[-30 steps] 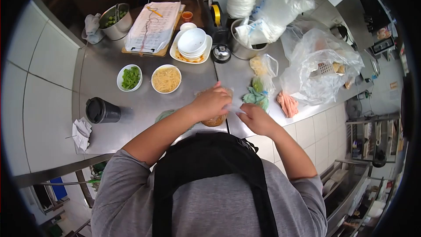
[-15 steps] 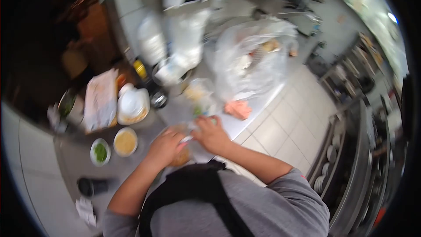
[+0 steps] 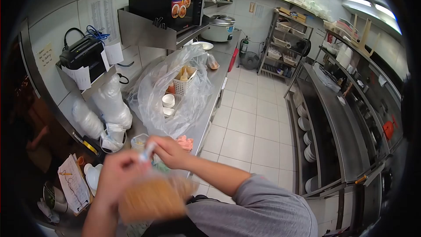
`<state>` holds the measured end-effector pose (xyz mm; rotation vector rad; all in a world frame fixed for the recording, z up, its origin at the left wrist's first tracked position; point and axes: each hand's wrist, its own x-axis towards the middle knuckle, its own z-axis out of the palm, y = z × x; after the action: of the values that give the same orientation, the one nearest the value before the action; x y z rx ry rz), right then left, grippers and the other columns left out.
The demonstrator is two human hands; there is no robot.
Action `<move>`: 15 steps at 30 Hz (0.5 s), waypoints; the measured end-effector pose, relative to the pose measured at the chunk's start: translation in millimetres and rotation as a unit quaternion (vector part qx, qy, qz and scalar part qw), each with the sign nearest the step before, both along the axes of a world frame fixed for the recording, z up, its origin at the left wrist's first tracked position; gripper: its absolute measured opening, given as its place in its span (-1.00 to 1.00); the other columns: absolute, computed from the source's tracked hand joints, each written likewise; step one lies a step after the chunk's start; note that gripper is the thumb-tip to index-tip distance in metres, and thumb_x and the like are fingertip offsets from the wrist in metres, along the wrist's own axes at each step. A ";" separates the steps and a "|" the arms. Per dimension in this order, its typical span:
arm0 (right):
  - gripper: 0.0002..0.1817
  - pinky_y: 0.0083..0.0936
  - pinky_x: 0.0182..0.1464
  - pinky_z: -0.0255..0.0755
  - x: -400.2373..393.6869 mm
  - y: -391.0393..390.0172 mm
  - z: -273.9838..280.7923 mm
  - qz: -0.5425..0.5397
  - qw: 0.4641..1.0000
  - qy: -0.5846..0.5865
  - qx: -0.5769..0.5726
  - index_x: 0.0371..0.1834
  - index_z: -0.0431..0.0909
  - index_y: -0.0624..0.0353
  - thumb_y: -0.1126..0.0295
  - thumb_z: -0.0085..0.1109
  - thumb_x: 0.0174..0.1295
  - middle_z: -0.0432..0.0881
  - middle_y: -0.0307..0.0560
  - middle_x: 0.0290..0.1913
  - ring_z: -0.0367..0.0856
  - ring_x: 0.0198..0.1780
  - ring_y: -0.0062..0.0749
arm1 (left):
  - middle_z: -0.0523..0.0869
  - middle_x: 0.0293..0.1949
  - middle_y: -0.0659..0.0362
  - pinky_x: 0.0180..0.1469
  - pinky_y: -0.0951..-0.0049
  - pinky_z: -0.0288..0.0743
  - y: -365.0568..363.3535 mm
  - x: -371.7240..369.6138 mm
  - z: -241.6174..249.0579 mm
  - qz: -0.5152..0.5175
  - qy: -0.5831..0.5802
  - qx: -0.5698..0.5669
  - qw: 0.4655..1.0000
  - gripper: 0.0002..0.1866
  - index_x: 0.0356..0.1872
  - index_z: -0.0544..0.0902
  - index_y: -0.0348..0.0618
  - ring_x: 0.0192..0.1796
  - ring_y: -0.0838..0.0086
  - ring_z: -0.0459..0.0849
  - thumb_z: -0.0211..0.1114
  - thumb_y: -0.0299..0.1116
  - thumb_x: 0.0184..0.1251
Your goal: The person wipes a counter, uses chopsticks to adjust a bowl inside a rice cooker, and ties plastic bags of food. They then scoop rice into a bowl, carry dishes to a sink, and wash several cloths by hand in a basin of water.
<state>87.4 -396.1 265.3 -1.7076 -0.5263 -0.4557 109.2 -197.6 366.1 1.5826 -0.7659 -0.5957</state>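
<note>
In front of my body hangs a clear plastic bag (image 3: 151,199) with tan-orange contents, blurred by motion. My right hand (image 3: 170,151) pinches its twisted whitish neck (image 3: 148,151) at the top. Just left of that, my left hand (image 3: 116,171) is closed at the same neck, its fingers partly smeared. What fills the bag cannot be made out. Close beyond the right hand lie a crumpled pink cloth (image 3: 185,143) and a small clear container (image 3: 140,141).
A large clear plastic bag (image 3: 149,79) surrounds a white basket (image 3: 183,87) of bottles and white cups (image 3: 168,101) on the steel counter (image 3: 206,101). A clipboard (image 3: 74,184) lies at left. A microwave (image 3: 166,11) and a printer (image 3: 83,57) are above. Steel shelving (image 3: 342,127) lines the right.
The view has swung up and toward the aisle. Both hands have lifted the tan-filled bag off the counter, where it lay low between them.
</note>
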 end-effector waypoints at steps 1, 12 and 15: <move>-0.88 -0.37 -0.19 0.38 19.6 16.8 -10.0 -0.025 0.992 0.071 0.105 -0.24 0.45 0.15 0.37 -0.05 0.43 0.53 -0.22 -0.35 0.51 -0.28 -0.39 | 0.68 -0.40 0.26 -0.31 0.58 0.49 -13.2 9.2 -6.3 0.072 0.086 -0.047 0.993 -0.90 -0.31 0.68 -0.26 -0.40 0.66 0.59 0.29 -0.44 0.29; -0.71 -0.44 -0.44 0.32 54.8 110.3 -92.9 -0.069 0.974 0.200 -0.080 -0.40 0.50 0.13 0.23 -0.12 0.40 0.43 -0.18 -0.63 0.42 -0.56 -0.36 | 0.58 -0.54 0.32 -0.51 0.58 0.31 24.5 74.2 -184.3 0.425 -0.143 -0.012 0.894 -0.91 -0.37 0.63 -0.30 -0.54 0.66 0.45 0.32 -0.48 0.25; -0.80 -0.35 -0.25 0.41 31.6 111.1 -115.7 -0.151 0.930 0.042 -0.334 -0.35 0.54 0.17 0.29 -0.01 0.27 0.48 -0.11 -0.53 0.51 -0.40 -0.24 | 0.56 -0.55 0.30 -0.47 0.56 0.33 45.9 46.9 -205.9 0.424 -0.217 0.096 0.874 -0.91 -0.38 0.62 -0.29 -0.53 0.65 0.43 0.34 -0.49 0.22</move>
<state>119.0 -285.0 149.6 -2.4746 -0.3740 -0.4441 156.1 -151.7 160.2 2.0585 -0.2549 0.3540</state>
